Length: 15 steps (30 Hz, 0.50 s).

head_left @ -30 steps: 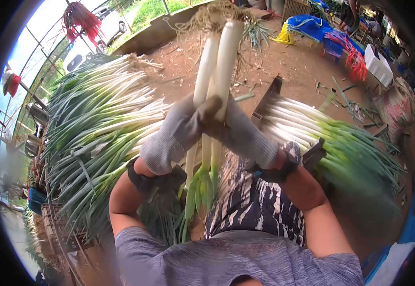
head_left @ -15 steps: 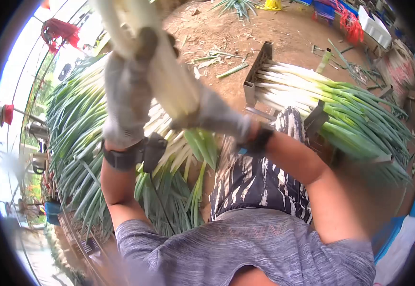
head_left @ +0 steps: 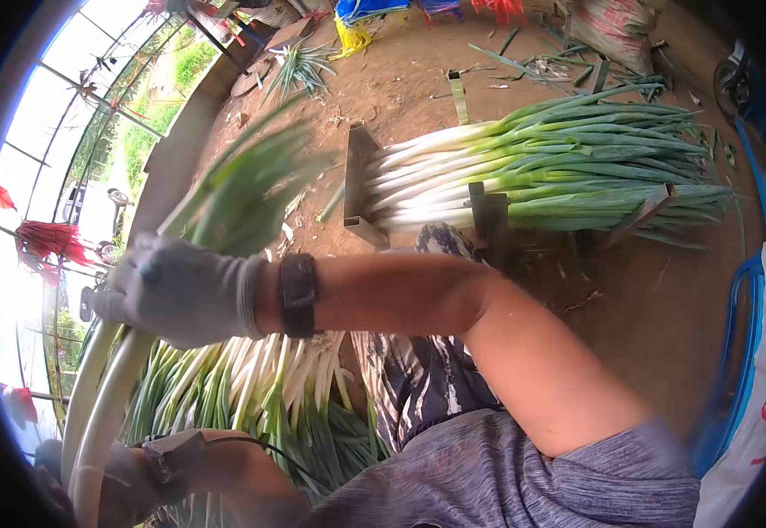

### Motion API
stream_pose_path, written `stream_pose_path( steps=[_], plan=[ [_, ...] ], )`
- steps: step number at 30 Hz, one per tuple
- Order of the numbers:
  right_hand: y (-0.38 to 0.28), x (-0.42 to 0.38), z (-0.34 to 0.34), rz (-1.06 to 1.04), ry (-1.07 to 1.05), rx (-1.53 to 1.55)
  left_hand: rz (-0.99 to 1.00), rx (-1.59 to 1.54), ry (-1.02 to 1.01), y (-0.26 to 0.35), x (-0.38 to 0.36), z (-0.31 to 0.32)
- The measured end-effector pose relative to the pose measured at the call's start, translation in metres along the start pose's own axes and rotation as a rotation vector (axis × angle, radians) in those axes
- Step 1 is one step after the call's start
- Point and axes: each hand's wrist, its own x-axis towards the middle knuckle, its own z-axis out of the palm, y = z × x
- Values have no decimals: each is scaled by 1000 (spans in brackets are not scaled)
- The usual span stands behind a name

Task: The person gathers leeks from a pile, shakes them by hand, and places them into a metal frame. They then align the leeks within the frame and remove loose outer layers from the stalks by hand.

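Observation:
Long green onions (head_left: pixel 106 414) stand at a slant at the far left, pale stalks low and blurred green leaves high. My right hand (head_left: pixel 181 290), in a grey glove, reaches across my body and is closed around them where stalk meets leaf. Lower down, my gloved left hand (head_left: pixel 119 484) is closed around the white stalks, smeared by motion and partly cut off by the dark image edge. Just beyond my lap lies a heap of green onions (head_left: pixel 260 370), partly hidden by my arms.
A metal rack (head_left: pixel 361 185) on the right cradles a thick bundle of green onions (head_left: pixel 559 158), white ends towards the left. Loose leaves (head_left: pixel 299 70) lie on the dirt floor. A sack (head_left: pixel 612 31) stands at the back, and blue plastic (head_left: pixel 735 343) is at the right.
Both hands have swung the green onions from upper centre to the far left, my left hand dropping low. The blurred leaves now point up. The view has turned, shifting the rack leftward.

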Motion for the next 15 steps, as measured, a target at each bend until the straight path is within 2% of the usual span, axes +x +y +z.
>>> stream_pose_path(
  steps=[1,3,4,6,7,9,11,12,13,14,15],
  plan=[
    [11,12,-25,-79,-105,-202,50,27,154,-11,-2,12],
    [33,31,-63,-179,34,-552,155,67,443,-40,-4,36],
    [50,36,-89,-306,161,-561,203,90,589,-58,-3,48],
    [80,32,-144,-402,135,-723,240,120,875,-105,-5,67],
    [92,28,-170,-371,-17,-880,232,86,990,-132,-9,75],
    [110,7,-214,-344,-255,-1181,-54,-451,759,-194,-46,54],
    [128,-37,-248,-428,-347,-1450,-274,-852,789,-284,-77,63],
    [141,-87,-262,-179,-522,-1359,-493,-835,1016,-324,-79,87],
    [154,-138,-275,86,-654,-1273,-489,-1335,1193,-390,-130,107],
    [168,-213,-281,218,-823,-1324,-700,-1199,1143,-438,-176,121],
    [177,-286,-290,653,-1064,-1188,-901,-1072,1066,-484,-220,134]
  ],
)
